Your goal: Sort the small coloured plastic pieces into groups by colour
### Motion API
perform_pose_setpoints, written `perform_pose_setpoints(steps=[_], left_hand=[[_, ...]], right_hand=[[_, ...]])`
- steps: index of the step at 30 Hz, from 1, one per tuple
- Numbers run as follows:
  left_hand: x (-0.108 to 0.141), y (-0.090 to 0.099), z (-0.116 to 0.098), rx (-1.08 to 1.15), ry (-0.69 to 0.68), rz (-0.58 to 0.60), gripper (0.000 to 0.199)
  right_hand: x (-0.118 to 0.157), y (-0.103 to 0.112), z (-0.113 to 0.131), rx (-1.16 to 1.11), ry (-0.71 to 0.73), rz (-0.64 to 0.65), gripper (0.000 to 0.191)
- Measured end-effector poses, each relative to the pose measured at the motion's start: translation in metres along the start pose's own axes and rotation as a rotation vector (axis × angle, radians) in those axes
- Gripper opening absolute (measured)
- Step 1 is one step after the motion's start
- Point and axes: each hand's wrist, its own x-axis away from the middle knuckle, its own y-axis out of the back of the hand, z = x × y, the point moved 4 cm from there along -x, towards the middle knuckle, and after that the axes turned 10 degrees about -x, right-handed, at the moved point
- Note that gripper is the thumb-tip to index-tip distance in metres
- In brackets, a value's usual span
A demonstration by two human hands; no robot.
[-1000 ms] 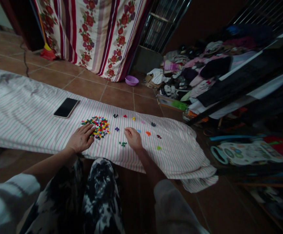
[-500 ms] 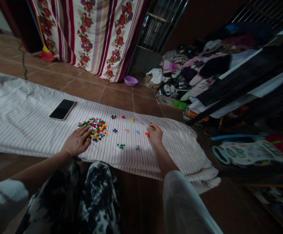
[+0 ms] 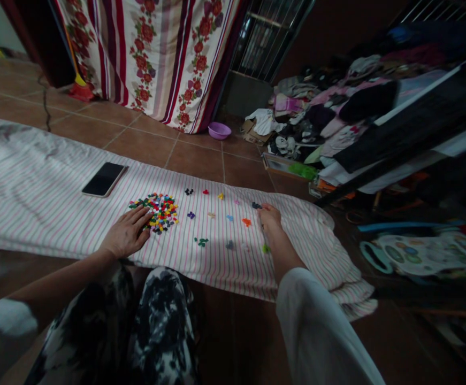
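My left hand [image 3: 126, 233] lies flat on the striped cloth, fingers stretched out, their tips at the near left edge of a mixed pile of tiny coloured pieces [image 3: 161, 212]. Farther right, my right hand [image 3: 270, 216] is closed, its fingertips beside a small cluster of dark grey pieces [image 3: 256, 205]. Whatever those fingers hold, if anything, is too small to make out. Between the hands sit small groups sorted by colour, among them black [image 3: 189, 191], purple [image 3: 191, 215], green [image 3: 201, 242] and orange [image 3: 246, 222]. A lime green group [image 3: 265, 248] is beside my right wrist.
A phone [image 3: 105, 179] rests on the striped cloth [image 3: 44, 187] behind the pile. Beyond, on the tiled floor, stand a purple basin [image 3: 219, 131] and a floral curtain [image 3: 164, 64]. Heaped clothes [image 3: 333, 107] and a dark slanting frame are at the right.
My right hand has moved right, its fingertips now at the right side of the dark grey cluster. That cluster and the lime green group show more fully. My left hand stays by the pile.
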Motion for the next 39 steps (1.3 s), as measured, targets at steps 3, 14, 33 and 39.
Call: perform_pose_setpoints(steps=[3, 14, 33, 39], left_hand=[[0.0, 0.0, 0.0, 0.0, 0.002, 0.01, 0.048], [0.0, -0.001, 0.0, -0.008, 0.002, 0.016, 0.049], [-0.004, 0.004, -0.003, -0.007, 0.032, 0.094, 0.053], [-0.003, 0.004, -0.003, 0.007, 0.038, 0.078, 0.051]], right_hand=[[0.001, -0.001, 0.0, -0.041, -0.113, -0.064, 0.047], [0.001, 0.009, 0.007, -0.063, -0.059, -0.036, 0.041], [0.126, -0.069, 0.079, 0.106, 0.482, 0.384, 0.033], [0.194, -0.114, 0.105, 0.162, 0.626, 0.673, 0.024]])
